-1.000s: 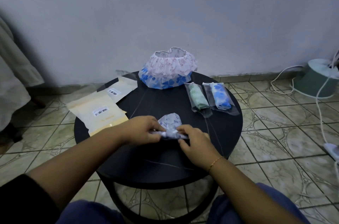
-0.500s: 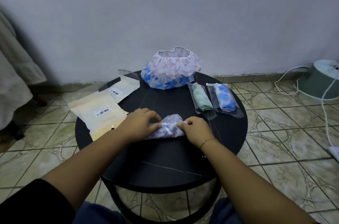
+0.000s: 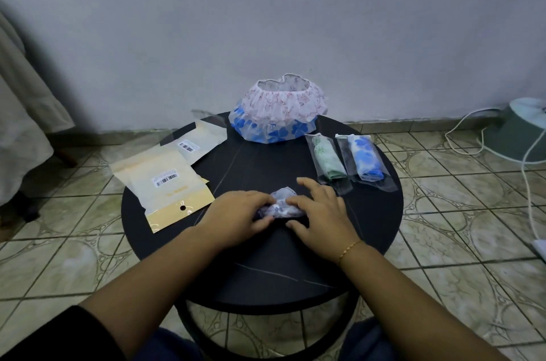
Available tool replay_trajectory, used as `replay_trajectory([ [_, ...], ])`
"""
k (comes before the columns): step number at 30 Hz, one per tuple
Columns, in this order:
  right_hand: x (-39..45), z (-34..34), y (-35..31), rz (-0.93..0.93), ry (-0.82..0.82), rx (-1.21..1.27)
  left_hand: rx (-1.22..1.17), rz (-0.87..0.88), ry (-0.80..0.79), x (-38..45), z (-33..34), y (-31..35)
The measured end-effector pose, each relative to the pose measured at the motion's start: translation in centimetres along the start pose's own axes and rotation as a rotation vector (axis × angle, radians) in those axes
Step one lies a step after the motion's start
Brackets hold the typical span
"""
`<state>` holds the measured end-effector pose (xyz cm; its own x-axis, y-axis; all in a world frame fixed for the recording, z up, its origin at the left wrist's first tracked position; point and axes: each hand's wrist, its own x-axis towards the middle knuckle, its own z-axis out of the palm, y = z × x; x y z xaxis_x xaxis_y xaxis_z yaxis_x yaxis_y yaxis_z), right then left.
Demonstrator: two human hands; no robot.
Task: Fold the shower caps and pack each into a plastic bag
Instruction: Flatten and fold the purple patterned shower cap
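Pressing down on the folded shower cap (image 3: pixel 283 207) at mid-tabletop (image 3: pixel 260 266), I see my left hand (image 3: pixel 236 217) gripping its left end, right hand (image 3: pixel 320 217) fingers (image 3: pixel 307 183) spread flat over its right.

Tabletop (image 3: pixel 260 269): round and black, in front of me, on a dark ring frame.
Floor (image 3: pixel 461 213): beige patterned tiles.
Wall (image 3: pixel 266 20): plain pale grey.
Fan base (image 3: pixel 523 133): grey-green, on the floor to my right, white cable (image 3: pixel 529 183) trailing past it.
Cloth (image 3: pixel 20 112): pale, hanging at my left.
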<state>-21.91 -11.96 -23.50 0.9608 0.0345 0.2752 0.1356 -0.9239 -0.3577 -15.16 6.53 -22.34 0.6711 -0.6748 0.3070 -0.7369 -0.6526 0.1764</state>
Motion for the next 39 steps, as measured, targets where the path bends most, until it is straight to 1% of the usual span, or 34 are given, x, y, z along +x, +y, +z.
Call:
replay_trajectory([
  [3, 0.1, 0.0, 0.1, -0.147, 0.056, -0.104, -0.031, -0.012, -0.039, -0.1, -0.1, -0.4],
  [6, 0.4, 0.6, -0.1, -0.152, 0.099, -0.174, -0.024, -0.051, -0.038, -0.7, 0.5, 0.1],
  [8, 0.4, 0.9, -0.2, -0.136, 0.125, -0.179, -0.069, -0.186, 0.075, -1.6, 1.0, 1.3],
  [9, 0.4, 0.8, -0.3, -0.12, 0.122, -0.177, -0.162, -0.297, 0.159, -2.0, 1.3, 2.4],
  [10, 0.5, 0.7, -0.6, -0.101, 0.111, -0.17, -0.307, -0.419, 0.252, -2.5, 1.1, 3.9],
  [11, 0.7, 0.6, -0.8, -0.067, 0.074, -0.153, -0.508, -0.56, 0.322, -2.9, 1.0, 5.4],
  [13, 1.2, 0.3, -1.1, 0.011, -0.007, -0.099, -1.021, -0.874, 0.353, -3.0, 0.1, 8.1],
  [14, 1.4, 0.2, -1.2, 0.054, -0.029, -0.056, -1.265, -0.985, 0.356, -2.9, -0.2, 9.0],
  [16, 1.7, 0.3, -1.5, 0.154, -0.056, 0.087, -1.646, -1.106, 0.353, -2.3, -0.7, 9.7],
  [17, 1.8, 0.4, -1.6, 0.218, -0.066, 0.186, -1.773, -1.136, 0.344, -2.1, -1.1, 9.9],
  [18, 1.7, 0.7, -1.7, 0.282, -0.064, 0.293, -1.841, -1.157, 0.32, -1.8, -1.5, 9.8],
  [20, 1.5, 1.0, -1.9, 0.374, -0.038, 0.445, -1.876, -1.142, 0.244, -1.5, -2.3, 9.6],
  [22, 1.2, 1.2, -2.1, 0.415, -0.024, 0.53, -1.862, -1.101, 0.161, -1.5, -2.7, 9.4],
  [23, 1.1, 1.2, -2.2, 0.43, -0.022, 0.572, -1.853, -1.097, 0.15, -1.5, -2.7, 9.2],
  [25, 0.8, 1.3, -2.2, 0.459, -0.014, 0.652, -1.849, -1.093, 0.158, -1.7, -2.2, 8.9],
  [28, 0.5, 1.5, -2.3, 0.458, 0.007, 0.721, -1.874, -1.096, 0.216, -2.0, -1.6, 8.3],
  [30, 0.2, 1.4, -2.5, 0.464, 0.013, 0.797, -1.874, -1.065, 0.234, -2.1, -1.4, 8.0],
  [34, 0.1, 0.8, -3.0, 0.468, -0.007, 0.917, -1.834, -0.981, 0.265, -2.0, -1.1, 7.6],
  [37, 0.1, 0.4, -3.7, 0.458, -0.025, 1.068, -1.823, -0.975, 0.293, -1.9, -1.0, 7.2],
  [39, 0.0, 0.2, -4.0, 0.452, -0.037, 1.093, -1.827, -0.978, 0.31, -1.9, -1.0, 6.9],
])
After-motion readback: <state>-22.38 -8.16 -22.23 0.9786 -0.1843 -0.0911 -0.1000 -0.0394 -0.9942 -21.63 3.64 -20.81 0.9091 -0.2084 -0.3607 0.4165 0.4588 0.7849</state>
